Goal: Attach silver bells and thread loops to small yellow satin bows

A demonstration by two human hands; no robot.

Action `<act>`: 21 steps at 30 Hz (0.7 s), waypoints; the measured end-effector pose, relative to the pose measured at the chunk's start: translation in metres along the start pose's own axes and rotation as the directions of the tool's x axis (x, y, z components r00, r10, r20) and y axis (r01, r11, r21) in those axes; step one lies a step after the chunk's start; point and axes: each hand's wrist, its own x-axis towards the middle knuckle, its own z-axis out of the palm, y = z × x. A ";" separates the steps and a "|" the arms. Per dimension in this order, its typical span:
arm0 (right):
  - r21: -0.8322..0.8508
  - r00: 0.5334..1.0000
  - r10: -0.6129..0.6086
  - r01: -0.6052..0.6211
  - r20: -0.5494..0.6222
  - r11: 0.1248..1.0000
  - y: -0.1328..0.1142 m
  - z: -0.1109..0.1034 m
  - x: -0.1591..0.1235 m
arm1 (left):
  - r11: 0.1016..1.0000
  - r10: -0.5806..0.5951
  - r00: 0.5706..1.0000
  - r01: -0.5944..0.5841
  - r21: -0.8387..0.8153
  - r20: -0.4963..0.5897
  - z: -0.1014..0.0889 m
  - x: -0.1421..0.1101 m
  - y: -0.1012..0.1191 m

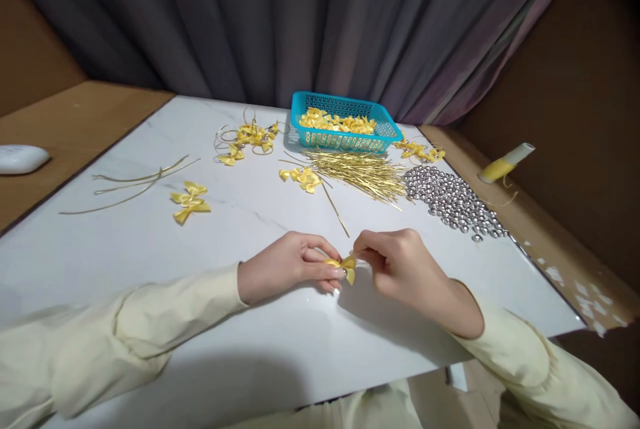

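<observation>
Pinching 1 yellow bow (349,269): left hand (285,266), thumb and fingers closed on its left side, over the white tabletop (240,349). Right hand (400,262), fingers curled together just beside the bow's 3 o'clock edge; whether they grip anything, cannot tell. Around the held bow: teal basket (345,144) of yellow bows, 12 o'clock; gold stems (357,176), heaped before the basket, 12 o'clock; silver beads (450,199), spread, 2 o'clock; loose bows (190,202), 10 o'clock; looped stems with bows (253,138), 11 o'clock.
</observation>
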 end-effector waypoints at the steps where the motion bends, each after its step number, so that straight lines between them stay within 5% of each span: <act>1: 0.002 1.000 0.001 -0.001 -0.003 1.000 0.000 0.000 0.000 | 1.000 -0.004 1.000 0.004 -0.013 -0.002 0.000 0.000 0.001; 12: -0.021 0.999 0.043 -0.043 0.005 0.999 0.004 -0.003 0.003 | 1.000 -0.021 0.999 0.020 -0.006 -0.030 0.003 -0.001 0.009; 21: 0.133 0.995 0.079 -0.087 0.064 0.987 0.013 0.001 0.008 | 0.895 0.215 0.970 -0.149 0.421 -0.116 0.009 -0.007 0.003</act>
